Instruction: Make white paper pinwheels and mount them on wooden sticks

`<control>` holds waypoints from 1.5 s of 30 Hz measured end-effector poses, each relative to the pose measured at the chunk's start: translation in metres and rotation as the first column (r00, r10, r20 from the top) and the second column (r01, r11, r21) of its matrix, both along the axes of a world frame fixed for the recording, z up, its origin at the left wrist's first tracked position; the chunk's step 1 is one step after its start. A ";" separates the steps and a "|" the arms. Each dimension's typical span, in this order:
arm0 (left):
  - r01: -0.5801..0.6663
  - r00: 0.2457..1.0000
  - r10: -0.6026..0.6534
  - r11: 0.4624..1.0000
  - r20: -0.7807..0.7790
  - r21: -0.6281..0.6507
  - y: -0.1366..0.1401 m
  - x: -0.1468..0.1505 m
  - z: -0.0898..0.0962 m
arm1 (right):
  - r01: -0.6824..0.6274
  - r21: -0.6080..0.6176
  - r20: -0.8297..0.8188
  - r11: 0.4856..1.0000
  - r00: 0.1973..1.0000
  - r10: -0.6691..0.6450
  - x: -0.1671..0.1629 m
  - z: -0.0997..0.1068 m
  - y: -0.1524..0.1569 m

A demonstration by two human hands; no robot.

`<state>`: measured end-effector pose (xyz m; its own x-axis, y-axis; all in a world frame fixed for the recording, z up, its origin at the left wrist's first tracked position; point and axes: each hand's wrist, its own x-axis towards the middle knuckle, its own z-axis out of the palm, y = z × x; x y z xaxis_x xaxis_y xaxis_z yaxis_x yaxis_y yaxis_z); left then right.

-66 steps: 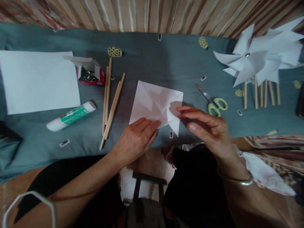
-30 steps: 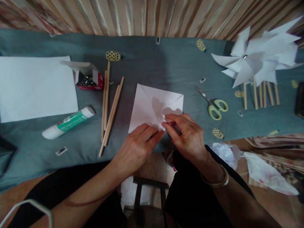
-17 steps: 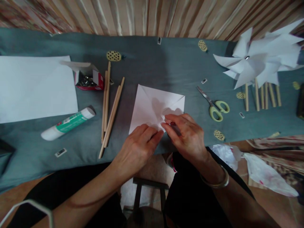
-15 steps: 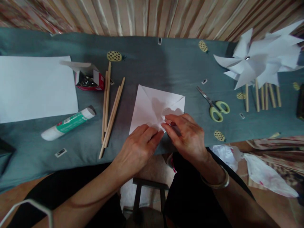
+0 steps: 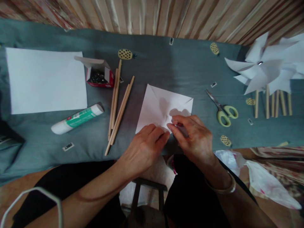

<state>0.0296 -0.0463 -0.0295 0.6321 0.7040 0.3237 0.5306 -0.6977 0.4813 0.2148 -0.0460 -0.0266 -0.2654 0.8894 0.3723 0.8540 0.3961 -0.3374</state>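
A white square paper (image 5: 152, 107) lies on the cloth at the near middle, with diagonal lines running in from its far corners. My left hand (image 5: 148, 142) is closed on the paper's near edge, thumb and fingers together. To its right, my right hand (image 5: 193, 134) pinches a part of the same paper near its right side, thumb against forefinger; a bangle (image 5: 224, 188) circles that wrist. The paper's near corners are hidden by my hands. Scissors (image 5: 220, 109) with pale green handles lie slightly open to the right of my right hand.
Left of the paper lie several wooden sticks (image 5: 120, 117), a glue stick (image 5: 78, 118), an open red box (image 5: 101, 77) of small metal pieces and white sheets (image 5: 47, 82). White paper pinwheels (image 5: 263, 66) on sticks stand at the far right. A stool (image 5: 147, 215) is below the table.
The view has swung slightly, so the tabletop things appear farther right. My hands keep nearly the same hold on the paper.
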 end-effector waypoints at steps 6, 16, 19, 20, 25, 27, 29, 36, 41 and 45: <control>-0.002 1.000 0.002 1.000 0.024 0.000 -0.001 0.001 -0.001 | -0.026 0.025 0.020 0.999 0.999 0.025 0.000 0.000 0.000; -0.001 1.000 0.001 1.000 0.011 -0.030 -0.001 0.001 0.000 | -0.039 0.008 0.034 0.999 0.999 0.039 0.000 0.000 -0.001; 0.006 1.000 -0.006 0.999 0.007 -0.034 -0.001 0.001 0.000 | -0.028 -0.019 0.012 0.999 1.000 0.028 0.000 -0.002 -0.003; 0.010 1.000 -0.010 0.999 0.005 -0.041 -0.001 0.000 0.000 | -0.023 -0.020 0.011 1.000 1.000 0.023 0.001 -0.002 -0.003; 0.018 1.000 -0.018 0.998 0.002 -0.052 -0.001 0.000 0.001 | -0.007 0.023 0.041 1.000 0.999 0.007 0.001 -0.004 -0.005; 0.016 1.000 -0.016 0.999 0.003 -0.047 -0.001 0.000 0.000 | -0.014 0.039 0.050 0.999 0.999 0.012 0.001 -0.005 -0.006; 0.015 1.000 -0.015 0.999 0.005 -0.048 -0.001 0.000 0.000 | -0.019 0.045 0.050 0.999 0.999 0.016 0.000 -0.005 -0.006; 0.006 1.000 -0.007 0.999 -0.007 -0.053 -0.001 0.000 0.000 | -0.030 0.035 0.078 0.999 0.997 0.027 -0.001 -0.001 -0.006; 0.008 1.000 -0.009 0.999 -0.003 -0.041 -0.001 0.000 -0.001 | -0.027 0.012 0.120 1.000 0.992 0.025 -0.002 -0.003 -0.007; 0.013 1.000 -0.013 0.998 -0.009 -0.057 -0.001 0.000 -0.001 | -0.017 0.023 0.124 1.000 0.992 0.014 -0.001 -0.007 -0.008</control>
